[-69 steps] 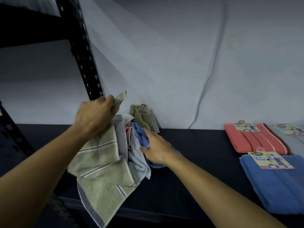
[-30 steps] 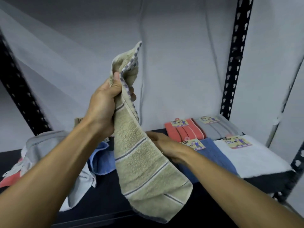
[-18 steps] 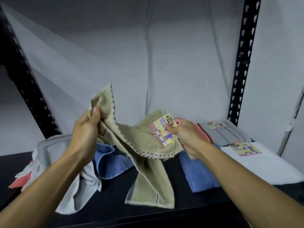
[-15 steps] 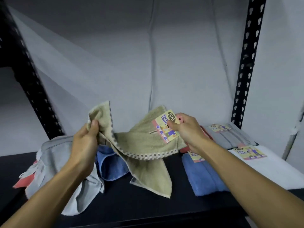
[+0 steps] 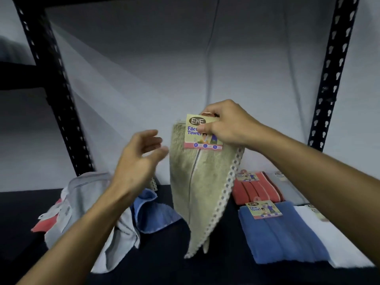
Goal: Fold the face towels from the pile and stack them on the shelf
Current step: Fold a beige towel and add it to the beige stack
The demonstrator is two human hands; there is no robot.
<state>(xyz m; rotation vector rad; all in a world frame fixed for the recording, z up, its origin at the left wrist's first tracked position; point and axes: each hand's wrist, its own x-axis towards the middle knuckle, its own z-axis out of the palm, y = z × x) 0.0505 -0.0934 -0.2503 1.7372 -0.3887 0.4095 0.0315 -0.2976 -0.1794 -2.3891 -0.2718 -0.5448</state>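
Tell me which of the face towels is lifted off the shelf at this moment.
The beige towel: the right hand pinches it at its label, so it hangs. The others lie on the shelf.

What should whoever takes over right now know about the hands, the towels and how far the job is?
Right hand pinches the beige towel by its label corner; it hangs unfolded above the shelf.
Left hand is open beside it, holding nothing.
Done: folded red towel, blue towel, white towel and a grey one behind lie on the right.
Left: fold the beige one, then the loose pile on the left.
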